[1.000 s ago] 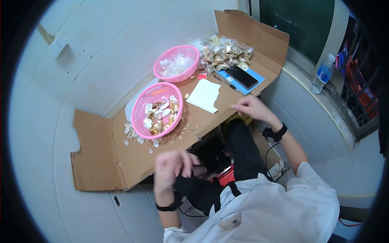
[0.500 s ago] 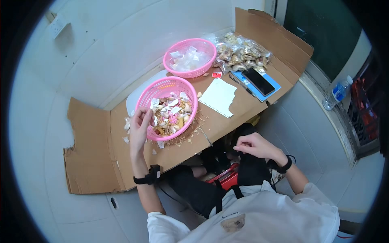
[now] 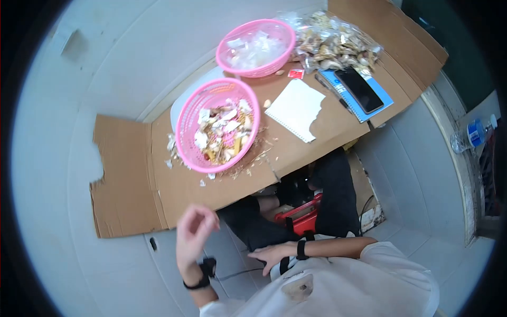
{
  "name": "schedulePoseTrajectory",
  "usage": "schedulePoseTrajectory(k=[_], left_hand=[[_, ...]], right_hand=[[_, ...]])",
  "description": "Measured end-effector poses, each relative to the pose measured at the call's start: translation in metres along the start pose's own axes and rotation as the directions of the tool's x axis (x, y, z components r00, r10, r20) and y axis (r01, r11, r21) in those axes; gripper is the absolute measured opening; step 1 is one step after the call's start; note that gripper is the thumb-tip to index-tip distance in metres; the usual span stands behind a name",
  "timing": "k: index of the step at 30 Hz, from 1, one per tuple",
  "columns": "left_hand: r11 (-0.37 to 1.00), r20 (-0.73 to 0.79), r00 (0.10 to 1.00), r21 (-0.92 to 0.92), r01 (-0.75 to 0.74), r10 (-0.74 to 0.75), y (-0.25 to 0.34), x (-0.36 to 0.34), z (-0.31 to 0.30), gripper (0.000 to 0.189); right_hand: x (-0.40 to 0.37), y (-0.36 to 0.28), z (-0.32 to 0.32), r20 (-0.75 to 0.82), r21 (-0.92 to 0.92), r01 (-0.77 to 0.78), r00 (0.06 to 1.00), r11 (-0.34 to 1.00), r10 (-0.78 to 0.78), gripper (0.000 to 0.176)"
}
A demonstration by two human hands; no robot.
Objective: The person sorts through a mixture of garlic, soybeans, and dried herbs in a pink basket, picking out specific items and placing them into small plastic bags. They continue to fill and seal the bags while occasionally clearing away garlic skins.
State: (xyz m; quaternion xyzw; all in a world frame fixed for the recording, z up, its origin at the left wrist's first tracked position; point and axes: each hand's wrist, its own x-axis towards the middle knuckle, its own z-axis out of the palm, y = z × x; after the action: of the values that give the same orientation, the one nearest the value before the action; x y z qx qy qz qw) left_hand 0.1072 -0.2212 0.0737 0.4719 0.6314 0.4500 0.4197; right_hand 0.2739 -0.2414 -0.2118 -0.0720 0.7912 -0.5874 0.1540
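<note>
My left hand (image 3: 197,231), slightly blurred, is raised in front of the cardboard's near edge, its fingers curled in a pinch; anything between them is too small to make out. My right hand (image 3: 272,255) lies across my waist, by the black strap, with its fingers spread. On the cardboard (image 3: 200,196) sits a pink basket (image 3: 182,138) holding garlic-like cloves, white scraps and peelings. A second pink basket (image 3: 252,72) behind it contains clear plastic bags.
Bags of garlic-like pieces (image 3: 340,50) lie at the back right. Nearer are a torn white sheet (image 3: 297,108), a black phone (image 3: 359,90) on a blue notebook (image 3: 381,100) and a pen. A plastic bottle (image 3: 475,133) stands far right. Something red lies between my legs.
My left hand has moved from the near pink basket's rim down towards my body. My right hand has come inward from above my thigh to my waist, its fingers now spread. The view has shifted.
</note>
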Motion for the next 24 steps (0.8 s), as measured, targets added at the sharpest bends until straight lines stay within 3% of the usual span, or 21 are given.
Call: schedulePoseTrajectory(k=[2, 4, 5, 6, 8, 10, 13, 15, 19, 24], left_hand=[[0.966, 0.155, 0.974, 0.225, 0.125, -0.162, -0.016, -0.030, 0.008, 0.016], [0.855, 0.248, 0.888, 0.457, 0.245, -0.388, -0.050, -0.061, 0.019, 0.025], [0.719, 0.195, 0.813, 0.607, 0.339, -0.548, -0.071, -0.078, 0.027, 0.035], [0.549, 0.113, 0.721, 0.730, 0.406, -0.684, -0.097, -0.100, 0.034, 0.045], [0.323, 0.148, 0.615, 0.929, 0.183, -0.775, -0.189, -0.158, 0.033, 0.065], [0.062, -0.011, 0.449, 0.987, 0.148, -0.894, -0.227, -0.190, 0.063, 0.080], [0.002, -0.078, 0.492, 0.987, 0.160, -0.867, -0.305, -0.241, 0.096, 0.083], [0.033, -0.167, 0.542, 0.940, 0.341, -0.824, -0.335, -0.256, 0.115, 0.068], [0.111, -0.236, 0.578, 0.859, 0.500, -0.781, -0.347, -0.253, 0.148, 0.066], [0.162, -0.242, 0.596, 0.825, 0.542, -0.765, -0.340, -0.243, 0.166, 0.063]], right_hand=[[-0.008, -0.006, 0.002, -0.048, -0.056, 0.047, 0.998, 0.997, -0.049, 0.102], [-0.029, -0.008, -0.005, -0.032, 0.031, 0.057, 0.998, 0.998, -0.056, 0.091], [-0.045, -0.006, -0.009, -0.074, 0.023, 0.038, 0.997, 0.999, -0.037, 0.079], [-0.059, 0.000, -0.011, -0.083, 0.029, 0.043, 0.996, 0.999, -0.040, 0.079], [-0.087, 0.012, -0.020, -0.130, -0.049, 0.001, 0.991, 0.999, -0.007, 0.075], [-0.113, 0.015, -0.031, -0.155, -0.059, -0.031, 0.988, 0.998, 0.021, 0.071], [-0.137, 0.024, -0.036, -0.213, -0.065, -0.067, 0.976, 0.996, 0.052, 0.068], [-0.147, 0.022, -0.040, -0.232, -0.053, -0.071, 0.971, 0.996, 0.057, 0.068], [-0.169, 0.014, -0.050, -0.295, 0.000, -0.075, 0.953, 0.997, 0.072, 0.065], [-0.185, 0.026, -0.047, -0.287, 0.024, -0.091, 0.953, 0.996, 0.094, 0.063]])
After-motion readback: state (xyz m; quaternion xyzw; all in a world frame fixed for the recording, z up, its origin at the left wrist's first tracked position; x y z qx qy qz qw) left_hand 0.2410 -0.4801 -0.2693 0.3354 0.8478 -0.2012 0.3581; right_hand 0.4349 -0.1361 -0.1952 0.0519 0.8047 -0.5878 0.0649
